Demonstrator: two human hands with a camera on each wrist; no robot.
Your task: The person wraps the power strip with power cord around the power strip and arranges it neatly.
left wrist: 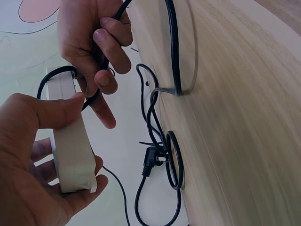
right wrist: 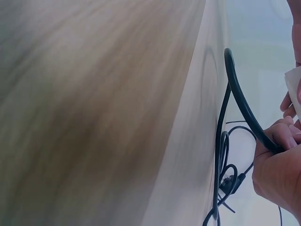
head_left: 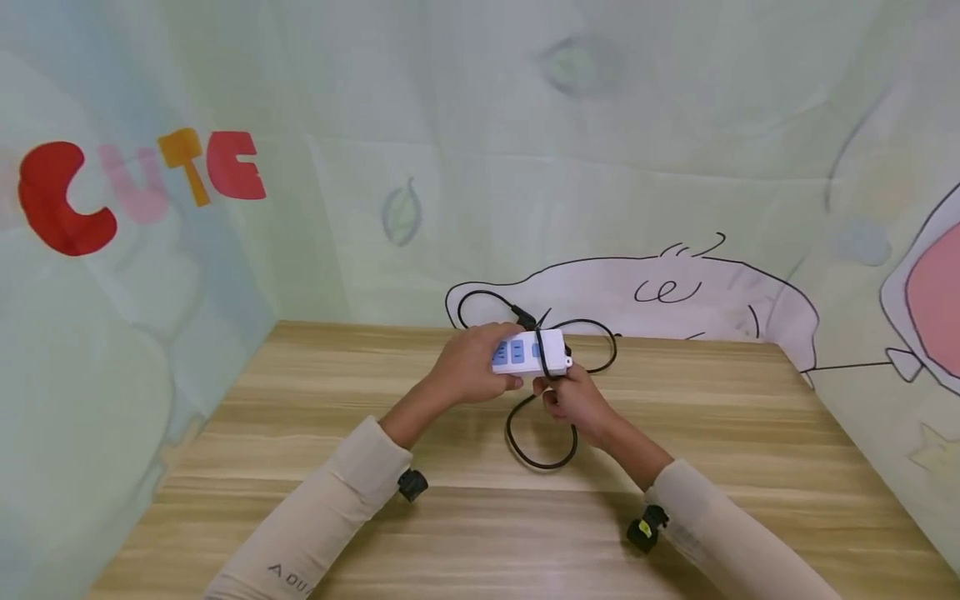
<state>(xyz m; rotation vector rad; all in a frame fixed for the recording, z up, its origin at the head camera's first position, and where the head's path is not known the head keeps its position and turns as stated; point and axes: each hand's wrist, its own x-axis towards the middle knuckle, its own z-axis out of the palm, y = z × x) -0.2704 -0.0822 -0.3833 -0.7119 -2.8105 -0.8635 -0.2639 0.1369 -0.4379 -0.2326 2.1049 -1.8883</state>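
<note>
A white power strip (head_left: 528,357) with blue socket faces is held above the table by my left hand (head_left: 474,367), thumb on one long side and fingers on the other. Its black cord (head_left: 542,467) passes across the strip near the right end. At that end my right hand (head_left: 579,407) grips the cord in curled fingers, as the left wrist view shows. From this hand the cord (right wrist: 242,101) hangs in a loop over the tabletop. The black plug (left wrist: 151,157) lies among loose cord coils beyond the strip, its pins showing.
The wood-grain table (head_left: 337,500) spreads beneath both hands. Behind it and on both sides hang pale printed curtains (head_left: 337,233) with cartoon drawings and coloured letters. Small black wrist cameras are worn at both sleeves.
</note>
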